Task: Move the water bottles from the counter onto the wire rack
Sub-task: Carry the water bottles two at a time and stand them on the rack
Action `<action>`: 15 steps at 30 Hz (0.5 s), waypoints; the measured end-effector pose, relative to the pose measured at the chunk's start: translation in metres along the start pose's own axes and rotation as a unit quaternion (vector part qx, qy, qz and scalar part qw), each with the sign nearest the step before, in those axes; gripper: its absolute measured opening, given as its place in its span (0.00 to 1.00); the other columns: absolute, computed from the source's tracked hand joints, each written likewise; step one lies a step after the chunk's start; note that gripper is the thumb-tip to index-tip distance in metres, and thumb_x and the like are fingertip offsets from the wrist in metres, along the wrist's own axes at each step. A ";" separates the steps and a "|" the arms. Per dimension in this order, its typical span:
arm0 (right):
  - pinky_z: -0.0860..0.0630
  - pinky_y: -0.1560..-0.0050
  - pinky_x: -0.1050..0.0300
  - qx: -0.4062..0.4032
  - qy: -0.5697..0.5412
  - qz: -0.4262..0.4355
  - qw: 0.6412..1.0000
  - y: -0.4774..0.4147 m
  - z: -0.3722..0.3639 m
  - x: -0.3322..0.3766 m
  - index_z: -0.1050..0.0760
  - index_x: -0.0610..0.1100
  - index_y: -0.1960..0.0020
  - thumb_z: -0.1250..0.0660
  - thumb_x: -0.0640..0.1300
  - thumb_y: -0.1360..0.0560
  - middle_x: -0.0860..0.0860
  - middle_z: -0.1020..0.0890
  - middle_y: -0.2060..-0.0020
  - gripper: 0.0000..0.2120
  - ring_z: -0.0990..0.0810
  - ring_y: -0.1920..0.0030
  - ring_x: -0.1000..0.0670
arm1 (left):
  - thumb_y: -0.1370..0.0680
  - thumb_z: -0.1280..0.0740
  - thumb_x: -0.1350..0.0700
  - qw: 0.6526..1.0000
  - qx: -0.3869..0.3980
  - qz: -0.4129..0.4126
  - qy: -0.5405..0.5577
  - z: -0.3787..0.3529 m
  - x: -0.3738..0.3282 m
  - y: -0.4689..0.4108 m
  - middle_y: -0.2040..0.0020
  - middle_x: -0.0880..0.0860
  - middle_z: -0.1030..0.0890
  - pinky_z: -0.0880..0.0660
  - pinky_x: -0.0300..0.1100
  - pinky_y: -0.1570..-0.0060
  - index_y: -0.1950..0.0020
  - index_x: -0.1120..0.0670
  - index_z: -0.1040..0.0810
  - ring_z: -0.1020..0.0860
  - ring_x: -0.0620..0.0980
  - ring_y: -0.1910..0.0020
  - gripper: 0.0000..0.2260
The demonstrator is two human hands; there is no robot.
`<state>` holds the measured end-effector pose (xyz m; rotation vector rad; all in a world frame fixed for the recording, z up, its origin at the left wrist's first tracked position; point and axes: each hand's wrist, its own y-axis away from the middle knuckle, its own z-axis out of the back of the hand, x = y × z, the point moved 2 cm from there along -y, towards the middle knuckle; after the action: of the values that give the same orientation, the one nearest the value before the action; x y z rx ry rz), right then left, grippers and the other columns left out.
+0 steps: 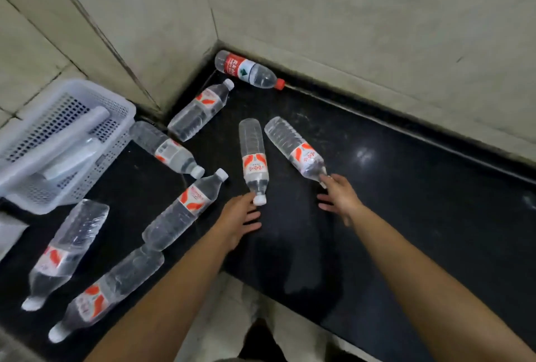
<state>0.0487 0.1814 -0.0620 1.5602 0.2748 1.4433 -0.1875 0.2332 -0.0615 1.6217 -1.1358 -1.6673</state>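
Both spread-fingered: left hand (240,218) touches middle bottle (253,158) cap, right hand (340,199) touches neighbouring bottle (295,148) neck, on counter (406,187).

A white perforated plastic basket (119,129) is sitting at the left, close to the tiled wall (348,13), and is holding a few pale, blurred rolled items (87,126). A white scrap (10,234) is lying just below the basket at the left edge.
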 end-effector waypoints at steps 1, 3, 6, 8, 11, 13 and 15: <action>0.19 0.48 0.51 -0.005 -0.029 -0.013 0.999 -0.006 -0.007 -0.001 0.38 0.47 0.23 0.35 0.55 0.19 0.49 0.25 0.37 0.28 0.19 0.42 0.44 | 0.18 0.35 0.48 1.000 0.018 0.012 0.019 0.000 -0.003 -0.008 0.44 0.55 0.21 0.22 0.52 0.45 0.29 0.54 0.29 0.22 0.56 0.41 0.19; 0.19 0.51 0.54 -0.009 -0.080 -0.025 0.996 -0.016 -0.018 -0.001 0.36 0.47 0.25 0.36 0.56 0.18 0.48 0.24 0.36 0.26 0.19 0.43 0.45 | 0.17 0.36 0.50 0.998 0.042 0.021 0.042 -0.003 -0.008 -0.020 0.45 0.56 0.20 0.22 0.52 0.44 0.32 0.55 0.28 0.21 0.55 0.43 0.15; 0.20 0.47 0.54 -0.013 -0.129 -0.015 0.991 -0.023 -0.025 -0.003 0.34 0.45 0.27 0.39 0.54 0.16 0.47 0.24 0.37 0.22 0.20 0.41 0.45 | 0.18 0.33 0.51 0.998 0.027 0.001 0.061 -0.006 -0.011 -0.038 0.42 0.58 0.19 0.20 0.49 0.50 0.33 0.58 0.27 0.19 0.55 0.45 0.17; 0.21 0.47 0.55 -0.006 -0.128 -0.008 0.992 -0.022 -0.022 -0.009 0.32 0.45 0.27 0.37 0.52 0.17 0.46 0.22 0.36 0.21 0.19 0.44 0.47 | 0.20 0.30 0.51 0.997 0.000 -0.004 0.080 -0.009 -0.009 -0.046 0.41 0.59 0.19 0.19 0.47 0.55 0.34 0.59 0.26 0.18 0.54 0.46 0.18; 0.21 0.56 0.61 0.013 -0.110 -0.023 0.994 -0.014 -0.021 -0.017 0.27 0.45 0.30 0.32 0.50 0.19 0.46 0.18 0.42 0.20 0.18 0.55 0.52 | 0.20 0.31 0.47 0.999 -0.043 -0.031 -0.004 -0.017 -0.008 -0.042 0.46 0.57 0.18 0.22 0.43 0.61 0.36 0.59 0.29 0.18 0.49 0.54 0.20; 0.23 0.62 0.64 0.004 -0.084 -0.016 0.996 -0.005 -0.021 -0.014 0.24 0.46 0.36 0.31 0.49 0.20 0.49 0.17 0.51 0.15 0.20 0.61 0.53 | 0.19 0.33 0.46 0.991 -0.095 -0.074 -0.066 -0.015 -0.013 -0.034 0.51 0.55 0.19 0.25 0.42 0.60 0.36 0.57 0.32 0.21 0.48 0.57 0.19; 0.24 0.64 0.63 -0.025 -0.051 0.018 0.998 0.005 -0.017 0.000 0.22 0.48 0.43 0.27 0.50 0.22 0.49 0.17 0.54 0.11 0.22 0.64 0.54 | 0.19 0.34 0.44 0.981 -0.118 -0.119 -0.094 -0.010 -0.025 -0.022 0.49 0.57 0.20 0.24 0.44 0.59 0.30 0.60 0.36 0.21 0.51 0.56 0.26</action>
<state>0.0321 0.1868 -0.0611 1.5998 0.1496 1.3824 -0.1707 0.2633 -0.0662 1.5190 -0.8140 -2.0597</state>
